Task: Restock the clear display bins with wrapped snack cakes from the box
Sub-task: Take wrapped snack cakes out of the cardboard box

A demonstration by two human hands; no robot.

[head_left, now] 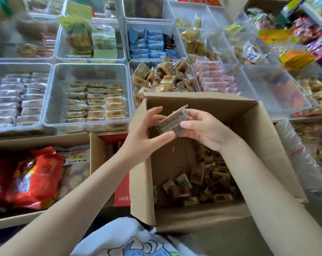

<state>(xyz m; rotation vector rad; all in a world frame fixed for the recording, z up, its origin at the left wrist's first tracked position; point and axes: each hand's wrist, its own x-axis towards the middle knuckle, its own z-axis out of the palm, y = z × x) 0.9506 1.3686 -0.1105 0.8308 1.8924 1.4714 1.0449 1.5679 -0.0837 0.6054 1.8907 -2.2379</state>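
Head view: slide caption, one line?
Both hands hold wrapped snack cakes above the open box, facing clear display bins.

Looks like a snack shop, since rows of clear display bins (pixel 86 95) packed with wrapped snacks spread out behind the open cardboard box (pixel 263 126), red snack bags (pixel 33 178) sit left of it, and probably shelves (pixel 315 24) of packets to its far right.

A single wide-angle head-worn camera looks forward and steeply down, close over an open cardboard box (pixel 202 163) at the person's lap, with rows of clear display bins (pixel 86 97) stretching farther ahead.
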